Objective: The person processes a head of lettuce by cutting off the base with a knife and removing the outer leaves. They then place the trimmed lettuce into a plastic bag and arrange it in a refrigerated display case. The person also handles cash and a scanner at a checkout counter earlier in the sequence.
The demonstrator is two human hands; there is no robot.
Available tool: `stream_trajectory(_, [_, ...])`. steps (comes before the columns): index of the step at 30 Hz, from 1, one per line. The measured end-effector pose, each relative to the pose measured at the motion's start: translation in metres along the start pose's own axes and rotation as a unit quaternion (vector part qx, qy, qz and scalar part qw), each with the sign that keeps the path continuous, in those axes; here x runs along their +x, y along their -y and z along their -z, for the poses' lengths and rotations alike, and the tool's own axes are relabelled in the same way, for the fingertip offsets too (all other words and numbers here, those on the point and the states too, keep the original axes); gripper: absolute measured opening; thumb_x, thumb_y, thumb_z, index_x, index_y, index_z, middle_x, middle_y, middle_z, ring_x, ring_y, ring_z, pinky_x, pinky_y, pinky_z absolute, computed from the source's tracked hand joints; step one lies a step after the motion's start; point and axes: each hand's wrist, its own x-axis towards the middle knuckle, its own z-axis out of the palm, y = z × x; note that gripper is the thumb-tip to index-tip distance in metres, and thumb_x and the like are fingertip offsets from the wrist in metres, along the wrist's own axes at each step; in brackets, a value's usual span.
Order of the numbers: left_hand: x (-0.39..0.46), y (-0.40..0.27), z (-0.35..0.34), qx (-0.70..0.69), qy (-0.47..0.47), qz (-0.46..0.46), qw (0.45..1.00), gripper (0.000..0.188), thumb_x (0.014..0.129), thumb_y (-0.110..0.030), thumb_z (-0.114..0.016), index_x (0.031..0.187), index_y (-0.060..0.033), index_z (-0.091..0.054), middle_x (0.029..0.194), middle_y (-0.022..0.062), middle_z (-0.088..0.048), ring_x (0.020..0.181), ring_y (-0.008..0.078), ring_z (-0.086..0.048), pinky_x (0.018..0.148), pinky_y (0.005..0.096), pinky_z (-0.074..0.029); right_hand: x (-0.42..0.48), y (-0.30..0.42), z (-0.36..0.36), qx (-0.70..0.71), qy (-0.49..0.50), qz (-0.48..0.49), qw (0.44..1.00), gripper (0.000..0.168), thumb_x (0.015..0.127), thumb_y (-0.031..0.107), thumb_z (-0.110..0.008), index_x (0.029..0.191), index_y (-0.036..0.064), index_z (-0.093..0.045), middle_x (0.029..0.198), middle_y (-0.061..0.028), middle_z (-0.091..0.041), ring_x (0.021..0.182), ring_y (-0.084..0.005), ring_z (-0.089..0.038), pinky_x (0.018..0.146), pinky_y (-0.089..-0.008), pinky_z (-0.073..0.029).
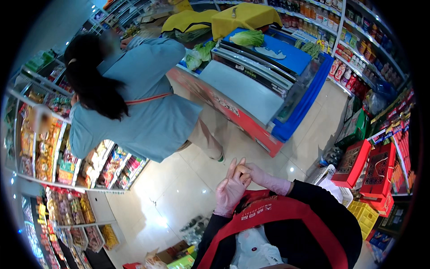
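Both of my hands wear thin, translucent gloves and meet in front of the red apron (265, 210). My left hand (229, 193) has its palm turned up and its fingers spread. The fingers of my right hand (251, 172) curl around the left hand's gloved fingers near their tips. Neither hand shows any other object. Beyond them stands a red-fronted chest freezer (231, 114) with blue edges. On it are a cling-film wrapping machine (248, 75), a blue board (285, 55) and a leafy romaine-type lettuce (247, 38).
A person in a blue-grey coat (134, 90) stands ahead on the left, beside snack shelves (84, 164). Yellow cloths (242, 18) cover part of the produce. Red gift boxes (352, 163) and a yellow crate (362, 215) line the right. Cartons (171, 252) sit at lower left.
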Motion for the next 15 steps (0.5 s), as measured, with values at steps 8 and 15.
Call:
stream_trajectory(8, [0.111,-0.142,0.039,0.001,-0.005,0.076,0.997,0.068,0.084,-0.028,-0.057,0.143,-0.0078,-0.031,0.142,0.0144,-0.040,0.113,0.0265,-0.047,0.097,0.0367,-0.035,0.148,0.024,0.041,-0.449,-0.196,0.259,0.832,0.026,0.094,0.022,-0.050,0.108,0.002,-0.060,0.088,-0.0052,-0.063,0.082,-0.0115,-0.059,0.074,-0.0270,-0.047])
stream_trajectory(15, [0.220,-0.191,0.081,-0.001,0.008,0.166,0.986,0.066,0.083,-0.025,-0.060,0.139,-0.0005,-0.034,0.131,0.0167,-0.050,0.111,0.0288,-0.052,0.097,0.0373,-0.039,0.215,0.163,0.090,-0.311,-0.275,0.201,0.887,0.027,0.088,0.014,-0.057,0.111,0.000,-0.060,0.094,-0.0085,-0.064,0.087,-0.0160,-0.061,0.081,-0.0297,-0.048])
